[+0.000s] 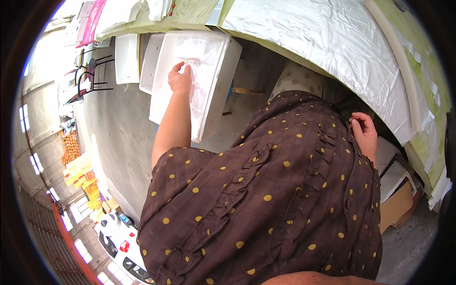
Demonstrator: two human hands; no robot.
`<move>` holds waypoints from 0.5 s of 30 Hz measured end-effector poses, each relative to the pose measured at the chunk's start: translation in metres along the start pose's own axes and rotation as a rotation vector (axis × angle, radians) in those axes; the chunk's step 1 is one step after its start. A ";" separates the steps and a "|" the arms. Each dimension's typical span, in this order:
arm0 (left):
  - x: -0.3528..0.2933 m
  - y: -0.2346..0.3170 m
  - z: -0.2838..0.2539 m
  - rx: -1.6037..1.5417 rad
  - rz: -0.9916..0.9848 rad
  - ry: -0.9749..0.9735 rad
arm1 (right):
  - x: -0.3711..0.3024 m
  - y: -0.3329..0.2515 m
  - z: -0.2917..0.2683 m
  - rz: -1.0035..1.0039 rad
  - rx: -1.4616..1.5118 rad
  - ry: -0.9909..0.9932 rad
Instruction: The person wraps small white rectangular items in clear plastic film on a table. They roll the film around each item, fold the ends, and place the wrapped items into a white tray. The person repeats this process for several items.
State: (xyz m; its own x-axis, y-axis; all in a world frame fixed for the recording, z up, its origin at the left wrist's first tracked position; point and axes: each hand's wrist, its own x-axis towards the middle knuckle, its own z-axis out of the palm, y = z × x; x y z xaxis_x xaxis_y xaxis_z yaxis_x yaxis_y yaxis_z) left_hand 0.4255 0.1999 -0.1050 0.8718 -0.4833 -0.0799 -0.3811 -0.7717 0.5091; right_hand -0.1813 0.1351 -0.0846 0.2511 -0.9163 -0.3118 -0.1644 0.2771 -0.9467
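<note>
My left hand [180, 80] is over a white plastic bin [216, 88] standing left of me. Its fingers are bent, with a gap between thumb and forefinger, and nothing shows in them. Clear plastic bags [195, 50] lie inside the bin, right under and beside this hand; what they contain is hard to make out. My right hand [364, 133] hangs by my side, close to the edge of the covered table. Its fingers curl loosely and stand apart, with nothing visible in them.
A long table wrapped in shiny plastic sheeting [304, 28] runs across the front and right. More white bins [127, 59] stand left of mine. Black-framed chairs [90, 73], yellow boxes [85, 175] and a white car [126, 247] are farther left. Cardboard [398, 204] lies under the table at right.
</note>
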 end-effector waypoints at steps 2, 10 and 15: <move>-0.001 -0.006 -0.008 0.046 0.062 -0.058 | -0.001 0.004 -0.002 -0.001 0.006 0.006; 0.000 -0.012 0.006 -0.086 0.029 -0.135 | 0.005 -0.001 0.001 -0.011 -0.051 -0.040; 0.014 -0.035 -0.009 -0.284 -0.017 0.049 | 0.000 0.014 -0.008 0.016 0.034 -0.007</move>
State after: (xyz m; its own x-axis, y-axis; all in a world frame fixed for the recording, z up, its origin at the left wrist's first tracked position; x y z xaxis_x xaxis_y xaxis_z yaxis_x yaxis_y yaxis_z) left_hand 0.4534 0.2239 -0.1160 0.8939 -0.4453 -0.0521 -0.2713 -0.6297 0.7279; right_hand -0.1913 0.1372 -0.0972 0.2553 -0.9098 -0.3273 -0.1359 0.3014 -0.9438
